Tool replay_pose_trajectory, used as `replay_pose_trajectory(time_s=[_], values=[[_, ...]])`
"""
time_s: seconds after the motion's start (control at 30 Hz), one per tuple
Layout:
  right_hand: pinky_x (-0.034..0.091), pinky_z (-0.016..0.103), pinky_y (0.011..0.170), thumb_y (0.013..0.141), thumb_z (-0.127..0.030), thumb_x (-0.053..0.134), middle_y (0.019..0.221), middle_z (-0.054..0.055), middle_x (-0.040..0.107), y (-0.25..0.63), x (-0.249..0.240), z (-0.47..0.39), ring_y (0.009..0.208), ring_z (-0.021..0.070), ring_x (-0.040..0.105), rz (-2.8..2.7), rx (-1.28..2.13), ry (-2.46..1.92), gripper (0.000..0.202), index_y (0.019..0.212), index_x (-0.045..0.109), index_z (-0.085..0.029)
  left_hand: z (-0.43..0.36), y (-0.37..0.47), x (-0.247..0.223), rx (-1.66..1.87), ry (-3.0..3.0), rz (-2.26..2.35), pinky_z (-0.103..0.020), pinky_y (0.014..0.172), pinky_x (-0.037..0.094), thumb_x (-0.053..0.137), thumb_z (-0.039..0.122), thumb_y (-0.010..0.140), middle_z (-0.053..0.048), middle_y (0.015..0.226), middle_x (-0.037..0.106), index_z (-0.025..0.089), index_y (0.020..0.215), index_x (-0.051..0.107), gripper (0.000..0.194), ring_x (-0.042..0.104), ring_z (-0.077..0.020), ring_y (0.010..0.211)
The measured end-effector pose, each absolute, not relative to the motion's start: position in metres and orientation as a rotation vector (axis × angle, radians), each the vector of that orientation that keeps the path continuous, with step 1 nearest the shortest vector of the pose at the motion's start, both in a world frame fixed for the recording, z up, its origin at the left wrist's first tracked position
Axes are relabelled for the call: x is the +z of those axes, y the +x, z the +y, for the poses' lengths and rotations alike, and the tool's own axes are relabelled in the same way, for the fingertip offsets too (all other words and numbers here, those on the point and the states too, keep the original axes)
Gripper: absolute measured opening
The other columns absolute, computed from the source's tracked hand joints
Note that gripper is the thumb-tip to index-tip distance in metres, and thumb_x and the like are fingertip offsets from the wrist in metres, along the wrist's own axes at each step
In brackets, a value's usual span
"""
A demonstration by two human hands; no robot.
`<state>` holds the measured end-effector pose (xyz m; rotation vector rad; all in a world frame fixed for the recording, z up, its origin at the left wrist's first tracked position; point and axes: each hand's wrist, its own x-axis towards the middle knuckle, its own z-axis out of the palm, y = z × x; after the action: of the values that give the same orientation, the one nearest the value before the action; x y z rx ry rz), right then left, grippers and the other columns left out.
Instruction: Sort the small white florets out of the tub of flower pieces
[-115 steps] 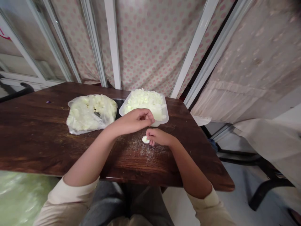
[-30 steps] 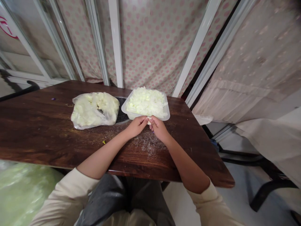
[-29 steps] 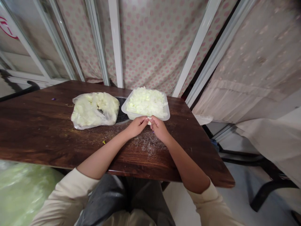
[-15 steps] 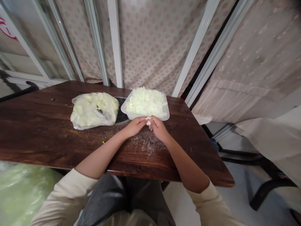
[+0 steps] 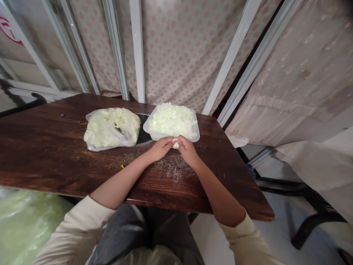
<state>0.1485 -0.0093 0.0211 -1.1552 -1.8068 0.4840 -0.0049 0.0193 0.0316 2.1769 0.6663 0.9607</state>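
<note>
Between the fingertips of my left hand (image 5: 163, 148) and my right hand (image 5: 186, 148) is a small white piece (image 5: 175, 144). Both hands are closed in a pinch on it, thumbs almost meeting, and its exact kind is too small to make out. They are just in front of the near rim of a translucent plastic tub (image 5: 154, 135), which is heaped with similar white and pale green pieces (image 5: 173, 119). To the left of the tub lies a clear plastic bag (image 5: 111, 129), torn at the top, full of pale yellow-white pieces.
A dark round object (image 5: 144, 133) is partly hidden between bag and tub. White specks litter the brown wooden table (image 5: 55, 147) below my hands. At lower left, beside the table, is a large bag with pale green contents (image 5: 30, 224). Dotted curtains (image 5: 179, 55) hang behind.
My hands stay together at the tub's front, fingers slightly shifted around the white piece. The whole view has moved a little; tub and bag stay put.
</note>
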Motion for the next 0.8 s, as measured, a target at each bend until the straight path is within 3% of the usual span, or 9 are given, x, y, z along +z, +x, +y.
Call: replay_pose_trajectory(time_s=[0.17, 0.57, 0.8], values=[[0.04, 0.024, 0.055, 0.089, -0.045, 0.031, 0.061, -0.003, 0.048, 0.1487, 0.019, -0.0078, 0.055, 0.0111, 0.05, -1.755, 0.691, -1.137, 0.029, 0.076, 0.043, -0.021, 0.0198, -0.0053, 0.0326, 0.979, 2.2, 0.678, -0.028, 0.071, 0.041, 0.033, 0.037, 0.091, -0.002, 0.074, 0.057, 0.014, 0.075, 0.054, 0.035, 0.05, -0.0136, 0.071], [0.035, 0.023, 0.049, 0.088, -0.045, 0.034, 0.055, -0.004, 0.042, 0.1485, 0.0182, -0.007, 0.051, 0.0111, 0.044, -1.766, 0.58, -1.168, 0.031, 0.068, 0.041, -0.022, 0.0191, -0.0036, 0.0297, 0.973, 2.128, 0.687, -0.03, 0.075, 0.043, 0.036, 0.034, 0.089, -0.003, 0.08, 0.058, 0.015, 0.08, 0.053, 0.027, 0.052, -0.0144, 0.077], [0.038, 0.024, 0.055, 0.088, -0.05, 0.032, 0.06, -0.003, 0.043, 0.1461, 0.0256, -0.0122, 0.057, 0.0117, 0.045, -1.779, 0.632, -1.079, 0.035, 0.07, 0.041, -0.022, 0.0213, -0.0028, 0.0267, 0.937, 1.923, 0.593, -0.026, 0.062, 0.04, 0.038, 0.041, 0.088, 0.0, 0.065, 0.051, 0.015, 0.075, 0.052, 0.032, 0.045, -0.012, 0.062]])
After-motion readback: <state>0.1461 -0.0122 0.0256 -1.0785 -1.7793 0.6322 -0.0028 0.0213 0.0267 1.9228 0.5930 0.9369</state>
